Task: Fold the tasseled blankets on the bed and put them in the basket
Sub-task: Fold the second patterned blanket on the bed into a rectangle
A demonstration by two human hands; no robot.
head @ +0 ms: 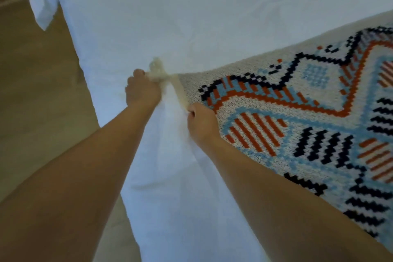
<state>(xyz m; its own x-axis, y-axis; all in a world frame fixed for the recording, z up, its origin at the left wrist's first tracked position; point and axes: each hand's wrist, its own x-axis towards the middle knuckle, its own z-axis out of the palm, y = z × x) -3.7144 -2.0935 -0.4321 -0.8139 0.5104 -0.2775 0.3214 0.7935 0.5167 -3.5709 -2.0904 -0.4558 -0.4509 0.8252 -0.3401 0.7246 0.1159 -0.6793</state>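
Note:
A knitted blanket [297,108] with a cream ground and orange, light blue and dark navy patterns lies spread over the right side of the white bed [170,17]. Its cream tassels [158,72] bunch at the corner nearest the bed's left edge. My left hand [141,89] grips that tasselled corner. My right hand [201,122] pinches the blanket's cream edge a little nearer to me. Both arms reach forward over the sheet. No basket is in view.
The white sheet hangs down the bed's left side, with a loose corner flap [42,6] at the upper left. Tan wooden floor [32,91] runs along the left of the bed.

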